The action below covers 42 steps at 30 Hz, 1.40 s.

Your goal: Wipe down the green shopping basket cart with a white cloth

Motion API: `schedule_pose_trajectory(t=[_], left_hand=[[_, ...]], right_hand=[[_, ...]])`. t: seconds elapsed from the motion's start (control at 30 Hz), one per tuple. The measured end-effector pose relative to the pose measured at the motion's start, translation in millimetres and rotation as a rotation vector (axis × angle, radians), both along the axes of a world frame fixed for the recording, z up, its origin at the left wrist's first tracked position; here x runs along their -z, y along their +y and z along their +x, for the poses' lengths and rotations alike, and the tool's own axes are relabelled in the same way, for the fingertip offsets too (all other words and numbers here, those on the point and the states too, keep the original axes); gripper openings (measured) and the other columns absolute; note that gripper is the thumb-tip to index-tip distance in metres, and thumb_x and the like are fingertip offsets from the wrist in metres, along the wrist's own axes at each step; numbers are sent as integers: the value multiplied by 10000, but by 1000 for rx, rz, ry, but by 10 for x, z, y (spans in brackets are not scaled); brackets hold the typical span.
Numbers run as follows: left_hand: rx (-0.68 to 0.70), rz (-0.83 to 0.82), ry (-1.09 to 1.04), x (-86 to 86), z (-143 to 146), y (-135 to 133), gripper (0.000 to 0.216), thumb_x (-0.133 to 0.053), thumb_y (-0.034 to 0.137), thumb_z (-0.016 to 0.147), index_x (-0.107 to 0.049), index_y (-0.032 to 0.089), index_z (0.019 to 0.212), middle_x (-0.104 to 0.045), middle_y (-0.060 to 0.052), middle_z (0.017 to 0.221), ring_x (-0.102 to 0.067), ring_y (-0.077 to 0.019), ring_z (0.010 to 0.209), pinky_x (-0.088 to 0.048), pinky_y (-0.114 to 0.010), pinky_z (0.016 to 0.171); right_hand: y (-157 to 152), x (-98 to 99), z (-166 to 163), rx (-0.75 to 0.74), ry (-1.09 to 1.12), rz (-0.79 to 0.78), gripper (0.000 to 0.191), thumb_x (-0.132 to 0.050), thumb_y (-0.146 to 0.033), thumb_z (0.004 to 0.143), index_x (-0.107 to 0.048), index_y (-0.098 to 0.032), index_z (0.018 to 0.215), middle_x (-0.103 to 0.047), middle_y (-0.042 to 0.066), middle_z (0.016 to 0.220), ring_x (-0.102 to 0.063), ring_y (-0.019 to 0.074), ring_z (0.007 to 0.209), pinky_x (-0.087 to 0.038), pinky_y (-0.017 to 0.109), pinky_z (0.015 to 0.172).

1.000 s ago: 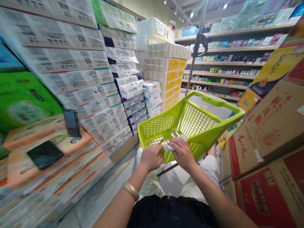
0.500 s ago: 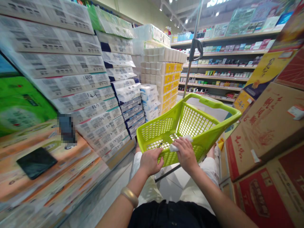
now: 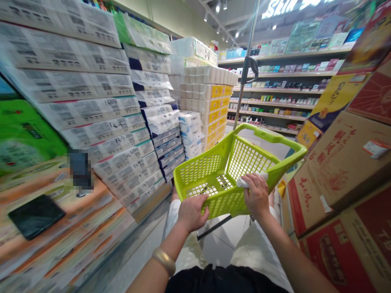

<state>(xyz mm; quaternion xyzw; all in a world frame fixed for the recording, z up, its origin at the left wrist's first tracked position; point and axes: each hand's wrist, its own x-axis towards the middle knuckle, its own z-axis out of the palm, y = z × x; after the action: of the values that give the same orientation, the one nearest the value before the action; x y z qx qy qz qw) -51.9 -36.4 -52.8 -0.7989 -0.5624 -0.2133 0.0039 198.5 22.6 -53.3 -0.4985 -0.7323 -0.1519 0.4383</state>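
I am in a shop aisle with a pale tiled floor and spotlights overhead. On my far left rises a wall of wrapped tissue packs, and lower down a black phone lies flat on a stack of orange packs. Further in stand bundles of toilet rolls in white and yellow wrap. My left hand, a gold bangle on its wrist, is curled over the near rim of the lime-green shopping basket and grips it, so the basket sits tilted in front of me above my lap. A slim metal pole goes up behind the basket, and beyond it the back shelves carry rows of small boxed goods. My right hand is closed on a white cloth, which it presses against the inside of the basket at its right-hand edge, fingers bent over the cloth. To my right, printed cardboard cartons in brown and red are piled close beside my arm
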Motion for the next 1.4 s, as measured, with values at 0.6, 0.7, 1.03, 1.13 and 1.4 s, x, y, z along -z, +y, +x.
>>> schedule_pose_trajectory(t=[0.6, 0.7, 1.03, 1.13, 1.4], left_hand=[[-18, -10, 21, -10, 7, -10, 313, -494, 280, 799, -558, 247, 1104, -702, -35, 1011, -656, -205, 856, -504, -326, 764], [-16, -16, 26, -27, 9, -10, 326, -502, 268, 792, -556, 243, 1113, -703, -36, 994, -656, -204, 857, -502, -318, 760], [-1, -8, 14, -41, 5, -18, 319, -498, 261, 789, -566, 232, 1100, -703, -49, 993, -655, -209, 853, -506, -327, 766], [-15, 1, 10, -26, 19, -16, 306, -496, 268, 790, -575, 237, 1084, -704, -47, 989, -654, -210, 845, -504, -328, 758], [9, -19, 22, -60, 17, -18, 267, -503, 230, 775, -579, 227, 1031, -698, -39, 907, -646, -203, 807, -485, -307, 713]], right_hand=[[-10, -5, -18, -56, 36, -24, 289, -475, -140, 853, -639, -227, 1075, -625, 65, 1122, -493, 240, 1187, -290, 453, 1100], [-154, 38, -353, -169, 13, -54, 308, -464, -114, 839, -641, -226, 1065, -626, 64, 1105, -483, 240, 1185, -302, 447, 1094], [-150, -18, -242, -267, -46, -89, 334, -463, -128, 853, -627, -249, 1118, -621, 50, 1140, -499, 218, 1176, -304, 425, 1096], [-64, -17, -79, -112, 34, -52, 294, -463, -141, 868, -634, -235, 1089, -619, 60, 1140, -496, 234, 1181, -295, 445, 1099], [-384, 53, -771, -374, -68, -117, 399, -469, -108, 806, -609, -262, 1146, -610, 44, 1150, -482, 216, 1192, -295, 422, 1109]])
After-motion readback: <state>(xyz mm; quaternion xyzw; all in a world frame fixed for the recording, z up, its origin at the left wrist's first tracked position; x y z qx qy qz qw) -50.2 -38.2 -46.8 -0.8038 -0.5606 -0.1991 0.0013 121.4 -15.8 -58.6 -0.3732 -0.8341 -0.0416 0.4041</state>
